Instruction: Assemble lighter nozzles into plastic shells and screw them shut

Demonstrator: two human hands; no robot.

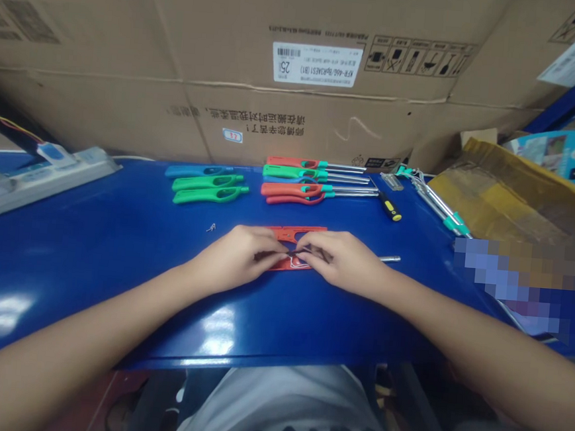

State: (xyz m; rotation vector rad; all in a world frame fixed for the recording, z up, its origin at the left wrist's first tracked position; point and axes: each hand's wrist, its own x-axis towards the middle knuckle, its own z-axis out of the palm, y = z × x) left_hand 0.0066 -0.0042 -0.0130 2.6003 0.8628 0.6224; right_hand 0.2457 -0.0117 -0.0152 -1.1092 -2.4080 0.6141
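Observation:
My left hand (234, 258) and my right hand (341, 261) meet over a red plastic utility lighter body (296, 233), which lies flat on the blue workbench (115, 255). Fingers of both hands pinch a thin dark wire (292, 252) above it, and they hide the lighter's middle. A loose metal nozzle tube (388, 258) lies just beyond my right hand. A tiny metal spring or clip (211, 227) rests to the left of my left hand.
Several finished red, green and blue lighters (295, 176) lie in rows at the bench's back, beside a yellow-handled screwdriver (390, 207). Large cardboard boxes (277, 88) stand behind. A brown mailer bag (512, 206) lies at right, and a white-grey device (36, 179) at left.

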